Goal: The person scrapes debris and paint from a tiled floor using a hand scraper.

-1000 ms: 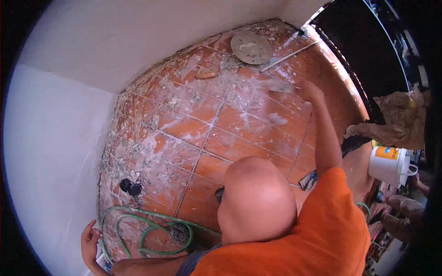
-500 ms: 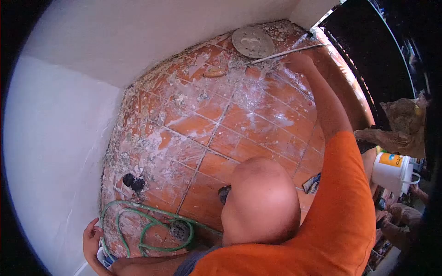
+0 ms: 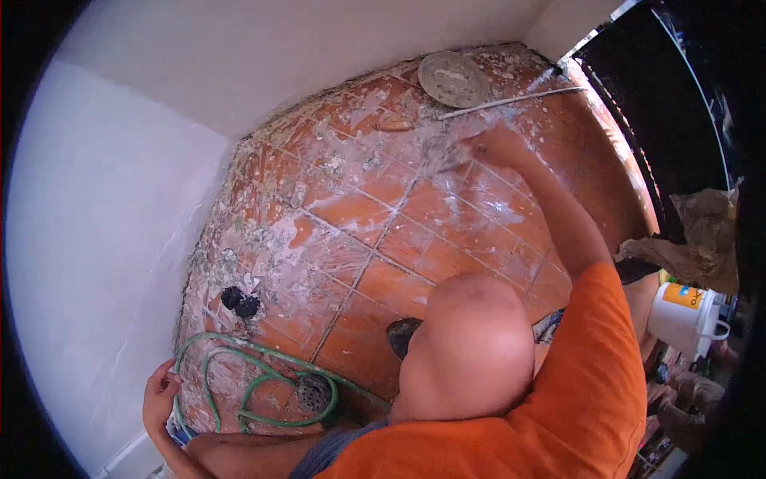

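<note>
My right hand [image 3: 496,147] is closed around a grey, flat-looking tool [image 3: 444,156], blurred by motion, low over the dirty orange tiles [image 3: 415,247]. Beyond it, a pale thin rod [image 3: 515,101] lies beside a round grey disc [image 3: 453,80] smeared with white. A small orange-brown piece [image 3: 394,125] is to the left of the hand. At the lower left, my left hand [image 3: 162,393] is empty, its fingers apart and loosely curled, close to the white wall and the looped green hose [image 3: 239,345].
A black object [image 3: 240,302] lies on the left of the floor, and a round perforated piece [image 3: 313,393] sits among the hose loops. My bent knee [image 3: 479,343] and dark shoe [image 3: 401,337] are in the middle. At right are a white bucket [image 3: 678,318] and crumpled brown paper [image 3: 702,239].
My right hand has come back from beside the rod, down and to the left, and the grey tool now shows clear of it. The view has shifted slightly. My left hand stays near the hose.
</note>
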`<action>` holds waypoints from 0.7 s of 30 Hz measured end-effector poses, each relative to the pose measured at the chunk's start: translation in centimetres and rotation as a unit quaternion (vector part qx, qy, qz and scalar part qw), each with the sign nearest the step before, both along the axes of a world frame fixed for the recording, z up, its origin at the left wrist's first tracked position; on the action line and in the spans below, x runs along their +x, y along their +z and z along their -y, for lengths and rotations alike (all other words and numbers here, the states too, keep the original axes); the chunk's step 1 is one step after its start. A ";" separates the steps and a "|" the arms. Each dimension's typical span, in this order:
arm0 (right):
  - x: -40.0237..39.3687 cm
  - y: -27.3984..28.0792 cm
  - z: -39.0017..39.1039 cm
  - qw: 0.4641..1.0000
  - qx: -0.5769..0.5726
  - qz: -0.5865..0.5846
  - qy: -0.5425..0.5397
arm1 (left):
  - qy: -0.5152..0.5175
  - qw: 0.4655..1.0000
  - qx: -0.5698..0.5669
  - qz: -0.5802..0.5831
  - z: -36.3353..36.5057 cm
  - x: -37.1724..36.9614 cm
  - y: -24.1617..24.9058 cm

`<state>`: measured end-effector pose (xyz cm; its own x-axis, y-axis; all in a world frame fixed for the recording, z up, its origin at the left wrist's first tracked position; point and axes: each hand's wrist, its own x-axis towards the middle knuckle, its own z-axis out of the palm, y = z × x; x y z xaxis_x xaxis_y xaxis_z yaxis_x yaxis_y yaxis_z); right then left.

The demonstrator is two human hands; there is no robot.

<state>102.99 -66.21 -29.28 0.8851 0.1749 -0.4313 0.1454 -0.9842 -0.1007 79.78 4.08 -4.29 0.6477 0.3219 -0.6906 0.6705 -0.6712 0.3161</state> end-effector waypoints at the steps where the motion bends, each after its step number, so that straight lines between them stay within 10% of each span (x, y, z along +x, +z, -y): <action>1: -0.7 0.3 -1.5 1.000 0.000 0.000 0.005 | -0.003 1.000 0.004 0.001 -0.2 -0.3 0.0; 13: 0.1 -0.9 9.0 0.995 -0.039 0.036 -0.085 | 0.029 1.000 0.003 0.006 -1.1 -3.4 1.4; 21: 0.3 -2.5 -14.5 0.995 0.047 0.042 0.072 | 0.005 1.000 -0.011 0.020 0.3 -1.6 1.3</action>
<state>103.33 -51.73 -31.80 0.8805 0.3379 -0.3326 0.2956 -0.9397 -0.1719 78.21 3.77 -2.99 0.6721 0.3143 -0.6705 0.6637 -0.6571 0.3573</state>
